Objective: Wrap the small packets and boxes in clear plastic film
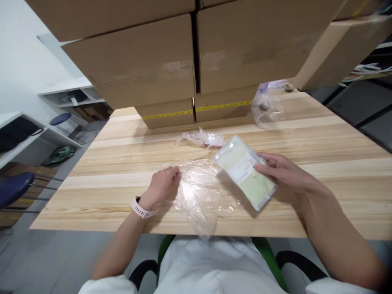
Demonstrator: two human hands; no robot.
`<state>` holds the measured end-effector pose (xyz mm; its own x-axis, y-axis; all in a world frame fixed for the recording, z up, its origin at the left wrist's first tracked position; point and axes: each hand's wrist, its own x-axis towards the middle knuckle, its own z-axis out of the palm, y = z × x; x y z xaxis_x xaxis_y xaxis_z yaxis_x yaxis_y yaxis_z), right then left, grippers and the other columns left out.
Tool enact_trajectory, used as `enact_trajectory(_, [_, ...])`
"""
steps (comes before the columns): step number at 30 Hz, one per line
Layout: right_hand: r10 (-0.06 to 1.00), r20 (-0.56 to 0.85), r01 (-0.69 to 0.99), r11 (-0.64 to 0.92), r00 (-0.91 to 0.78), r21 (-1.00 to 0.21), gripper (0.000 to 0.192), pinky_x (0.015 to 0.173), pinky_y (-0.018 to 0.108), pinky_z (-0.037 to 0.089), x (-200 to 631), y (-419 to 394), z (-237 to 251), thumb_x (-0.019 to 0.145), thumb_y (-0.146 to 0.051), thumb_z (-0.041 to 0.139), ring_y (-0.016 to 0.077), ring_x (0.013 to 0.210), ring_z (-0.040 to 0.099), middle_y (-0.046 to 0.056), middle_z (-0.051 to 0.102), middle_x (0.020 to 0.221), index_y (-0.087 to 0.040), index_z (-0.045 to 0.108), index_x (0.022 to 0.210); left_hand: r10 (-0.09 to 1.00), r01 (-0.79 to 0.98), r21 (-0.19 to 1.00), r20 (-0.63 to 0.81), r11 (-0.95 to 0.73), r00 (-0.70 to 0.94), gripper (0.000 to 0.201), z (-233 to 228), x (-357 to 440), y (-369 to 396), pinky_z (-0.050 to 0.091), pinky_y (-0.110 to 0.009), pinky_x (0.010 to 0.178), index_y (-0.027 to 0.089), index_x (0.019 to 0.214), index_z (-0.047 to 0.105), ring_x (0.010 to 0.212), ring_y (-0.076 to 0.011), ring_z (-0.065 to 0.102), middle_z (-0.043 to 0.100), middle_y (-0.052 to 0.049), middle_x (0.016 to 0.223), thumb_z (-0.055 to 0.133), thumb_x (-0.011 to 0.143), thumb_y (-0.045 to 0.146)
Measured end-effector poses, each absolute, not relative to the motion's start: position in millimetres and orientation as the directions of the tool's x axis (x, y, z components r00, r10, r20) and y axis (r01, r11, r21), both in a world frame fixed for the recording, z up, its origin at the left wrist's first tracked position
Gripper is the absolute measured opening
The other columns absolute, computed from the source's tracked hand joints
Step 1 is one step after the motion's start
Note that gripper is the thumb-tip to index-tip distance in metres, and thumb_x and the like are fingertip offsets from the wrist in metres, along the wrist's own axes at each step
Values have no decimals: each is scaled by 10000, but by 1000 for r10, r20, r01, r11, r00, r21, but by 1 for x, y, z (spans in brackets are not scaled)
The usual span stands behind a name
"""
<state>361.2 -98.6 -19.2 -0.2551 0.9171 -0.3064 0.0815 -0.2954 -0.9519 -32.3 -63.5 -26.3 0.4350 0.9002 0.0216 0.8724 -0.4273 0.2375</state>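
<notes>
My right hand [281, 171] grips the edge of a flat, pale green packet in clear plastic [257, 188], thumb on top. A white label with dark print sits on the packet, which is tilted above the table. My left hand [163, 181], with a pale watch band at the wrist, is closed at the left edge of a crumpled clear plastic bag [196, 192]. Its fingertips appear to pinch the bag's film. The bag lies spread on the wood between both hands, its lower end reaching the table's front edge.
Stacked cardboard boxes [131, 65] rise at the back of the wooden table [101, 175], yellow measuring tape along the lowest ones. Crumpled plastic wrap [202, 138] lies before them. Another clear bag [266, 108] is at the back right. Blue stools [15, 190] stand left.
</notes>
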Motion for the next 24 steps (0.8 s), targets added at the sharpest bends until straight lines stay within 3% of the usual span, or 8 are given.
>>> enact_trajectory(2, [864, -329, 222, -261, -380, -940, 474, 656, 300, 560, 366, -97, -18, 830, -520, 802, 234, 842, 722, 85, 764, 1058, -199, 746, 1175, 909, 839, 369, 51, -401, 413, 89, -13, -19, -58, 371, -271, 575, 215, 881, 545, 569, -157, 566, 612, 22, 666, 522, 950, 164])
enact_trajectory(5, [816, -309, 320, -161, -489, -934, 385, 654, 276, 529, 353, -97, -22, 840, -510, 795, 218, 838, 696, 62, 742, 968, -173, 776, 1025, 890, 577, 713, 146, -397, 431, 99, 12, 16, -50, 419, -262, 557, 217, 909, 491, 552, -123, 566, 640, 16, 733, 504, 1001, 251])
enact_trajectory(6, [818, -298, 292, -167, -492, -942, 388, 650, 269, 518, 345, -97, -25, 840, -514, 797, 209, 828, 690, 59, 738, 959, -169, 772, 1018, 868, 433, 812, 171, -392, 466, 111, 20, 31, -50, 453, -259, 565, 216, 923, 484, 573, -117, 590, 664, 3, 790, 505, 1012, 279])
enact_trajectory(8, [844, -282, 127, -252, -457, -959, 437, 653, 269, 509, 330, -97, -33, 835, -531, 802, 199, 808, 689, 62, 744, 974, -175, 756, 1085, 803, 195, 890, 255, -413, 538, 128, 31, 62, -55, 522, -269, 637, 206, 939, 500, 681, -131, 651, 671, -16, 848, 544, 1006, 306])
enact_trajectory(12, [936, -245, -258, -309, -254, -915, 481, 668, 289, 519, 321, -94, -48, 710, -522, 900, 201, 764, 693, 57, 765, 931, -205, 758, 1043, 700, 127, 811, 399, -570, 593, 158, 31, 107, -76, 547, -415, 971, 195, 1114, 567, 1027, -214, 691, 714, -89, 1094, 609, 983, 274])
enact_trajectory(16, [983, -185, -357, -167, 16, -919, 429, 787, 345, 572, 340, -95, -57, 610, -482, 947, 249, 875, 717, 57, 775, 955, -226, 756, 897, 527, 198, 613, 418, -765, 740, 473, 12, 124, -89, 237, -632, 1261, 216, 1417, 454, 1376, -304, 553, 605, -157, 1455, 625, 979, 273])
enact_trajectory(20, [952, -169, -364, -67, 255, -929, 355, 830, 407, 604, 369, -102, -70, 604, -437, 910, 290, 952, 713, 54, 760, 907, -253, 725, 845, 399, 193, 512, 330, -837, 855, 581, -4, 141, -89, 234, -609, 1283, 210, 1520, 384, 1566, -322, 316, 407, -185, 1638, 607, 999, 336])
enact_trajectory(24, [834, -181, -369, 29, 521, -929, 303, 697, 356, 616, 405, -103, -84, 603, -339, 878, 242, 812, 695, 35, 727, 857, -253, 696, 829, 332, 150, 497, 301, -855, 894, 567, -8, 146, -83, 274, -538, 1296, 144, 1512, 418, 1609, -309, 204, 314, -217, 1678, 595, 1004, 325])
